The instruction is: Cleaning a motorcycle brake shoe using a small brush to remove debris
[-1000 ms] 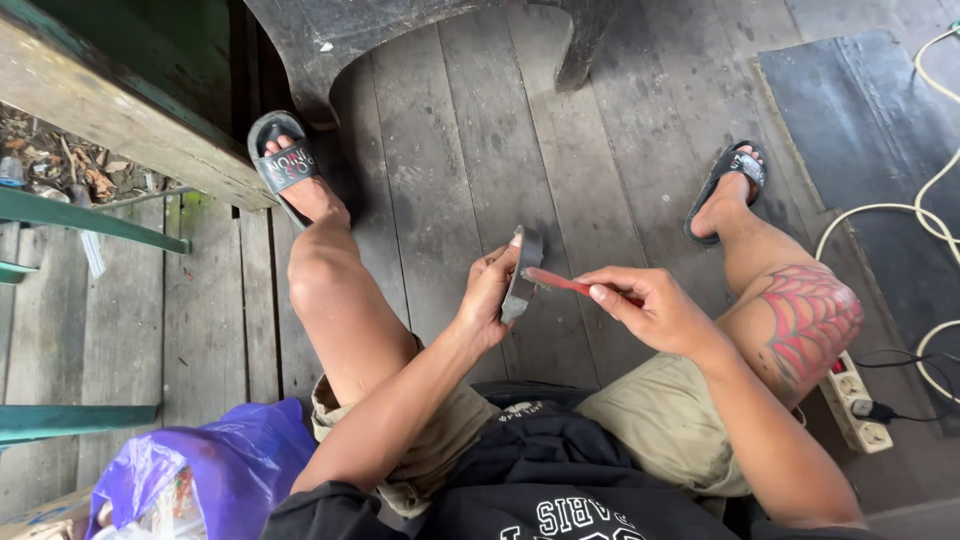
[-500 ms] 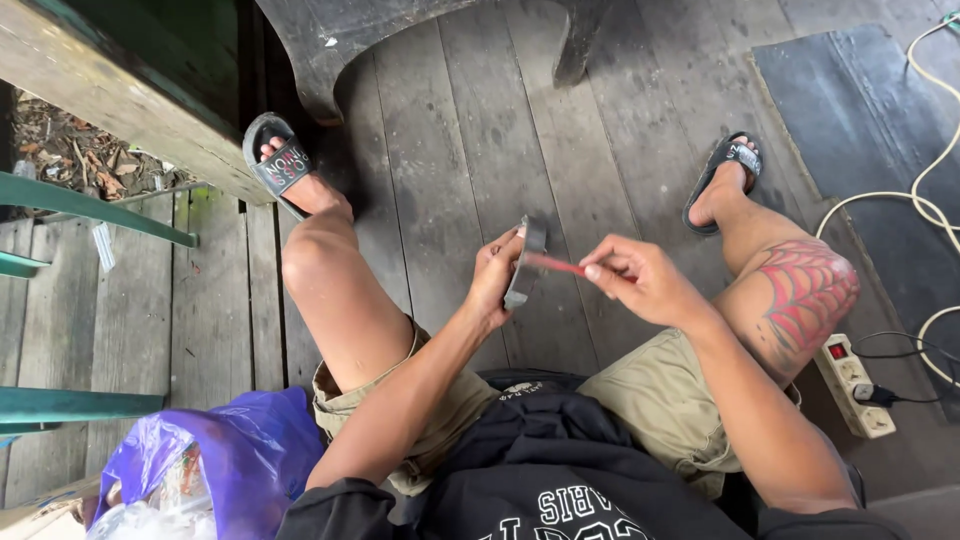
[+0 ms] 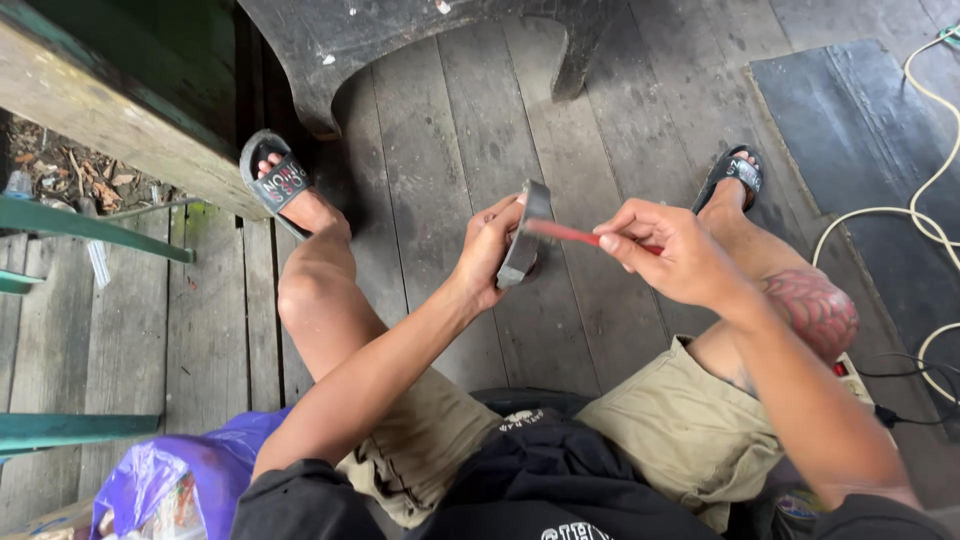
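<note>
I sit on a dark wooden plank floor with both knees apart. My left hand (image 3: pixel 487 250) grips a small flat grey slab (image 3: pixel 526 235), held edge-up between my legs. My right hand (image 3: pixel 672 250) pinches a thin red stick-like tool (image 3: pixel 575 234), and its tip rests against the slab's upper edge. What the slab is made of I cannot tell.
A dark wooden bench leg (image 3: pixel 330 60) stands ahead. A black mat (image 3: pixel 860 150) and a pale cable (image 3: pixel 920 210) lie at the right, a power strip (image 3: pixel 855 375) by my right knee. A purple plastic bag (image 3: pixel 165 485) sits at the lower left, green rails (image 3: pixel 90 225) beyond.
Both hands stayed together on the slab and red tool, with the tool's tip now on the slab's top edge. The camera view shifted slightly.
</note>
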